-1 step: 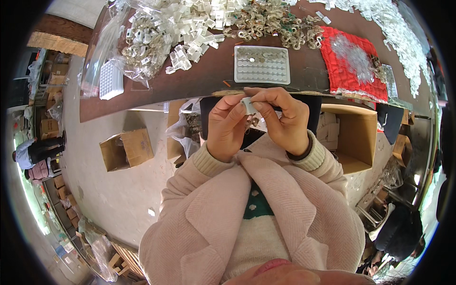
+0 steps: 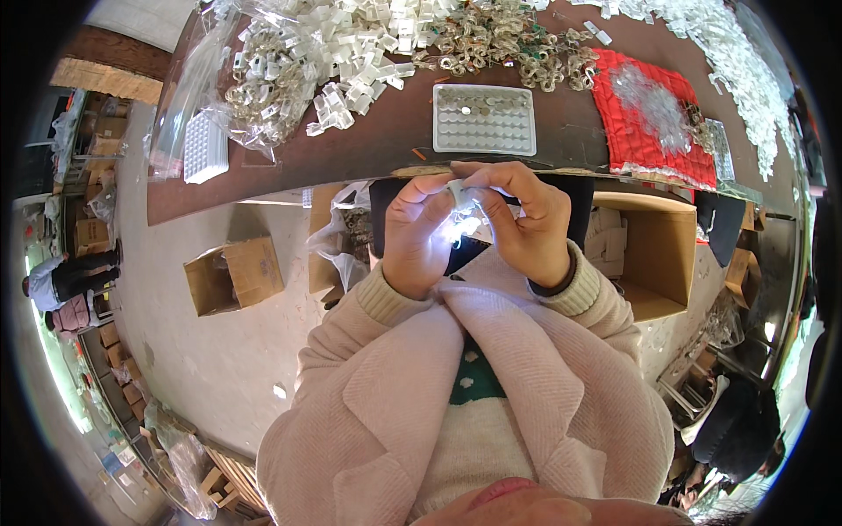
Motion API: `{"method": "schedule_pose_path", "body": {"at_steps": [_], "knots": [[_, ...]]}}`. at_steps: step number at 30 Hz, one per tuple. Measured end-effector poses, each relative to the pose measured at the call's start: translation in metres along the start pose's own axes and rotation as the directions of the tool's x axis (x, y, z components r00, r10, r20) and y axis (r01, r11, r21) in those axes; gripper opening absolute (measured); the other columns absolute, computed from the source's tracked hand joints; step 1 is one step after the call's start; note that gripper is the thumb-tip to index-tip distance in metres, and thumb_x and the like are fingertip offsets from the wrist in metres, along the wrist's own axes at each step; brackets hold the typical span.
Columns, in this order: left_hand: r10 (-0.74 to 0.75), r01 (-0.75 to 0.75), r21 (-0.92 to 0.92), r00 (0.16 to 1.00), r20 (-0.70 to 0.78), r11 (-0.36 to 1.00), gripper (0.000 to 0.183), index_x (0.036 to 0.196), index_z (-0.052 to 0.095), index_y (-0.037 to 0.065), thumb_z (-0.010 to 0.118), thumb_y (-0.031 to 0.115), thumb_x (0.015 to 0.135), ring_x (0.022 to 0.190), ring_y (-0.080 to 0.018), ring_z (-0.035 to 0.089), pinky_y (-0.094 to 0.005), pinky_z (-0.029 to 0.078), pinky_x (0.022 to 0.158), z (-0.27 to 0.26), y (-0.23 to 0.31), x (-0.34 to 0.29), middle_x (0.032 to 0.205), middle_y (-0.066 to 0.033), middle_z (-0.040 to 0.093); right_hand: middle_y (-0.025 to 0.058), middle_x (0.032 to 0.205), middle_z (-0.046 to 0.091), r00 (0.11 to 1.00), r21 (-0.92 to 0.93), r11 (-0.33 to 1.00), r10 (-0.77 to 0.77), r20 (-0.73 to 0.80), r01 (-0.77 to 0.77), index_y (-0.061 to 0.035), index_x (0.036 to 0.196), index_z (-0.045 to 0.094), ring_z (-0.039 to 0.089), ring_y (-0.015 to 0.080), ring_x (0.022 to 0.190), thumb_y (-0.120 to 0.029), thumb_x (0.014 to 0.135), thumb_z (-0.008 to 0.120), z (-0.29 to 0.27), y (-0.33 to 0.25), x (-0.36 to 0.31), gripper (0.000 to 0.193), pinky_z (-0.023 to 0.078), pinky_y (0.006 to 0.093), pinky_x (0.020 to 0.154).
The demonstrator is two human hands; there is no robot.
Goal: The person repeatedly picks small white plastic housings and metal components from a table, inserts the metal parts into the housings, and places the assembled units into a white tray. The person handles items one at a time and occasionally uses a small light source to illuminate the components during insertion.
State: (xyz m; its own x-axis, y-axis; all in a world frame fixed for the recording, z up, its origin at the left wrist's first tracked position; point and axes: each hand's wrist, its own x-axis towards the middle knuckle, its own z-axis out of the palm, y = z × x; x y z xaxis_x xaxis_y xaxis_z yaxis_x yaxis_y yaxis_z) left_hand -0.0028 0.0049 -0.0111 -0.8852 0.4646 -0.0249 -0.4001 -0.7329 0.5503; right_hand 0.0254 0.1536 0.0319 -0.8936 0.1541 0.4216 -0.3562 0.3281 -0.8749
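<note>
Just off the table's near edge, my left hand (image 2: 416, 230) and my right hand (image 2: 529, 226) pinch a small white plastic battery case (image 2: 456, 195) from both sides. A coiled string of tiny lights (image 2: 460, 230) hangs below the case between my palms. It glows bright white, and the glare hides its finer detail. Beyond my fingers, a white plastic tray (image 2: 482, 138) with rows of round pockets lies on the table. Some of its far pockets hold round coin cells (image 2: 478, 101).
The brown table (image 2: 289, 175) bears piled white plastic cases (image 2: 377, 61), coiled wire lights (image 2: 500, 39) and bagged pieces (image 2: 272, 88). Clear plastic bits lie on a red quilted cloth (image 2: 627, 145). Cardboard boxes (image 2: 254, 272) stand on the floor. Other people (image 2: 745, 430) are farther off.
The light string under the case was dark and now shines white. Both hands keep nearly the same place and grip.
</note>
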Motion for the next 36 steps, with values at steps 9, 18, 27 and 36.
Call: {"method": "schedule_pose_path", "body": {"at_steps": [9, 18, 27, 36], "knots": [[0.047, -0.048, 0.045, 0.999, 0.02, 0.998, 0.019, 0.115, 0.064, 0.0, 0.064, 0.005, 0.097, 0.104, -0.0186, 0.067, -0.0344, 0.053, 0.094, 0.0, 0.001, 0.0, 0.115, -0.0132, 0.069, 0.0089, 0.093, 0.075, 0.998, 0.002, 1.0, -0.001, -0.056, 0.001, -0.0044, 0.098, 0.068, 0.073, 0.0222, 0.08, 0.005, 0.085, 0.068, 0.002, 0.008, -0.005, 0.016, 0.057, 0.0284, 0.071], [0.048, -0.047, 0.071, 0.999, -0.012, 0.996, 0.018, 0.113, 0.064, -0.001, 0.064, 0.003, 0.096, 0.103, -0.019, 0.067, -0.0338, 0.052, 0.094, -0.005, 0.002, 0.001, 0.117, -0.0126, 0.069, 0.0112, 0.096, 0.074, 0.999, 0.031, 0.999, 0.033, 0.031, -0.034, -0.0019, 0.102, 0.069, 0.072, 0.0219, 0.083, 0.005, 0.084, 0.07, 0.0, 0.009, -0.004, 0.02, 0.056, 0.0289, 0.075], [0.049, -0.049, 0.046, 0.999, 0.002, 0.998, 0.015, 0.108, 0.064, 0.001, 0.064, -0.002, 0.094, 0.1, -0.018, 0.067, -0.0314, 0.053, 0.092, -0.009, 0.001, 0.001, 0.114, -0.0127, 0.069, 0.0114, 0.092, 0.072, 0.997, 0.031, 0.999, 0.029, 0.079, -0.031, -0.0017, 0.096, 0.068, 0.071, 0.0222, 0.078, 0.006, 0.084, 0.068, -0.003, 0.015, -0.004, 0.014, 0.056, 0.0289, 0.071], [-0.055, 0.068, 0.12, 0.992, -0.11, 0.99, 0.019, 0.117, 0.061, 0.001, 0.059, 0.007, 0.098, 0.092, -0.0182, 0.065, -0.0297, 0.053, 0.082, -0.014, 0.011, 0.008, 0.104, -0.0089, 0.068, 0.0122, 0.1, 0.074, 0.984, -0.098, 0.995, -0.001, 0.178, 0.018, -0.0028, 0.101, 0.071, 0.072, 0.0222, 0.082, 0.0, 0.083, 0.073, -0.03, 0.027, 0.044, 0.018, 0.056, 0.0313, 0.071]]}}
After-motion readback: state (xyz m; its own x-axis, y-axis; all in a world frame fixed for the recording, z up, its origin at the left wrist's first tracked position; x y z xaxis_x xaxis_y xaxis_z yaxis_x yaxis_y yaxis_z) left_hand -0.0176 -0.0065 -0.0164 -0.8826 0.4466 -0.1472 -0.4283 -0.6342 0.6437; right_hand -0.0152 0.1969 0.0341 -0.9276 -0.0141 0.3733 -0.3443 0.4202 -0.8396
